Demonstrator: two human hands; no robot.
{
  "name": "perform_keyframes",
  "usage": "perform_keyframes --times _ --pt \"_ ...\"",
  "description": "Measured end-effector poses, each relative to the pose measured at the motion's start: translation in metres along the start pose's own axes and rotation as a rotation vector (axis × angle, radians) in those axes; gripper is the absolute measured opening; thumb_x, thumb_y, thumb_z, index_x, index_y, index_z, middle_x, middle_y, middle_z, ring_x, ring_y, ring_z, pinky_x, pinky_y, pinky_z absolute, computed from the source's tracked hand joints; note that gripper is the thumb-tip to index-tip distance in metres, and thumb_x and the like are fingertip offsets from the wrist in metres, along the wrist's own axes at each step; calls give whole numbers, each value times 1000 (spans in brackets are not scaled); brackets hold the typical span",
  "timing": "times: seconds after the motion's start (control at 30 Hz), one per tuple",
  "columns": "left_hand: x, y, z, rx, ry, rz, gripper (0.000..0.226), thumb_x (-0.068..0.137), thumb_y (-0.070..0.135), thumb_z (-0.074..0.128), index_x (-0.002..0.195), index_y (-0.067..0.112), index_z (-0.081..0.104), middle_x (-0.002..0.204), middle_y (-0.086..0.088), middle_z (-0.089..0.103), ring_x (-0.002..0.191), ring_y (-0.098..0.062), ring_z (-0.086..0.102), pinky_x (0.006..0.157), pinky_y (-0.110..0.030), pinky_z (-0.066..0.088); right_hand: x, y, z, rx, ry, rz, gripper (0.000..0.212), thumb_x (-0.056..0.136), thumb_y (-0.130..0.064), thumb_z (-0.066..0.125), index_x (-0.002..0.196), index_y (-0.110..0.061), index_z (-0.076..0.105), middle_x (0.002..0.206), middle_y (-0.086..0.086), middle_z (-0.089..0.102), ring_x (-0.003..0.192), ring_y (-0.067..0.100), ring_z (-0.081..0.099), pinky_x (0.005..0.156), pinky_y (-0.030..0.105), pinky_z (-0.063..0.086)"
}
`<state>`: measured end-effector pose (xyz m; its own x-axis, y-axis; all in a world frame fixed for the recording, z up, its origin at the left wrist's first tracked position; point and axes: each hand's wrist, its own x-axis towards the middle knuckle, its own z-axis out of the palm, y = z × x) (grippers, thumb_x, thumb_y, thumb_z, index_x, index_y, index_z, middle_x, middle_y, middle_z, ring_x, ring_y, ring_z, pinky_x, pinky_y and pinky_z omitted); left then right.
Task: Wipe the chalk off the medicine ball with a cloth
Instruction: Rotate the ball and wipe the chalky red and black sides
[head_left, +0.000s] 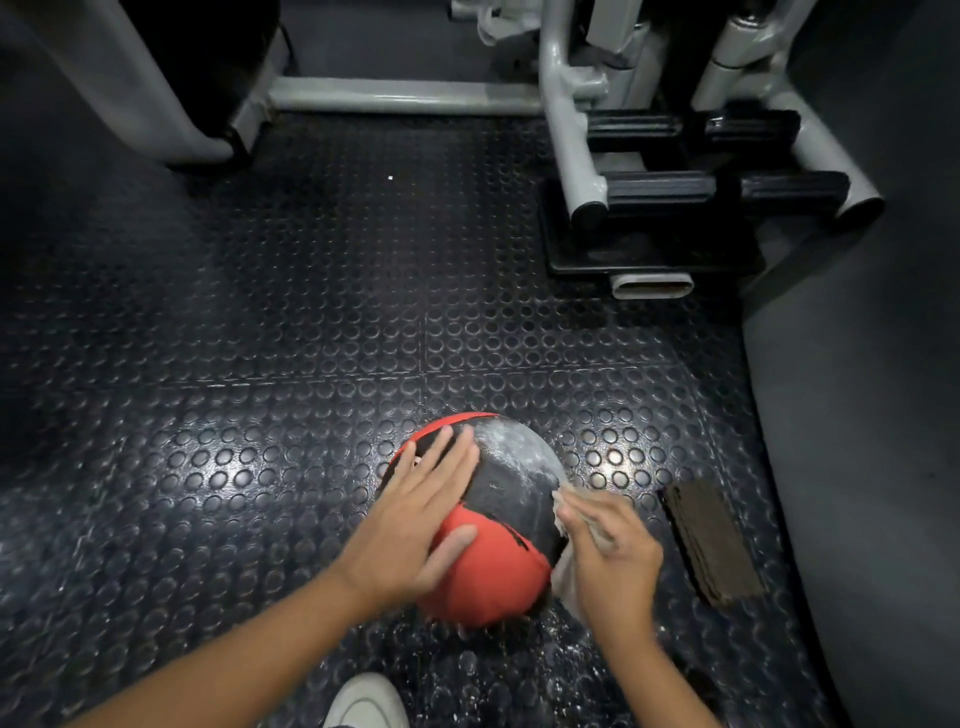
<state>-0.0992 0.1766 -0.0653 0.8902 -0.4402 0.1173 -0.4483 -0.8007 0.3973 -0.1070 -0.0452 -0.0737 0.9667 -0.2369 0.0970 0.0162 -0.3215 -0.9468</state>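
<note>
A red and black medicine ball (511, 491) sits on the studded rubber floor, low in the middle of the view. White chalk dusts its black upper right panel. My left hand (421, 519) lies flat on the ball's left side with straight, spread fingers. My right hand (610, 556) presses a pale cloth (563, 577) against the ball's right side, its fingers curled over the fabric. Most of the cloth is hidden under that hand.
A dark folded cloth or pad (709, 543) lies on the floor just right of the ball. A grey gym machine frame with black foot rests (691, 187) stands at the back right. A white shoe (366, 701) shows at the bottom edge. Chalk specks dot the floor near the ball.
</note>
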Motion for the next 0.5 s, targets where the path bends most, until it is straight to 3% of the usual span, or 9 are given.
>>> perform_keyframes --times 0.1,0.2,0.27,0.37,0.5 --pt "11 23 7 -74 82 -373 75 97 62 10 155 16 -2 163 -1 -15 149 -17 -14 122 -38 -6 -19 10 1 -61 38 -112 33 77 2 77 96 -25 75 99 -8 70 95 13 66 85 31 56" --pt "16 28 11 -65 98 -541 78 92 66 1 155 20 -1 162 -2 -16 149 -16 -15 119 -33 -9 -27 4 0 -128 -15 -370 17 80 -9 74 96 -15 77 104 -6 69 93 20 63 82 24 52" --pt "19 30 13 -95 121 -552 74 94 59 9 155 18 15 163 0 6 151 -17 3 119 -32 -4 -15 -7 6 -204 -93 -525 16 82 -7 69 93 -14 78 103 -3 69 90 21 61 80 24 48" --pt "20 31 17 -83 153 -474 62 98 44 19 150 13 36 156 -2 33 146 -20 26 120 -33 6 31 -22 28 -324 -243 -596 18 84 -11 64 93 -22 74 100 -7 68 86 18 56 74 26 45" --pt "25 25 11 -140 151 -495 65 96 43 10 149 15 36 156 1 33 146 -16 23 121 -31 4 78 -33 52 -330 -396 -438 18 78 -3 74 87 -19 79 91 -7 71 84 20 59 77 22 48"
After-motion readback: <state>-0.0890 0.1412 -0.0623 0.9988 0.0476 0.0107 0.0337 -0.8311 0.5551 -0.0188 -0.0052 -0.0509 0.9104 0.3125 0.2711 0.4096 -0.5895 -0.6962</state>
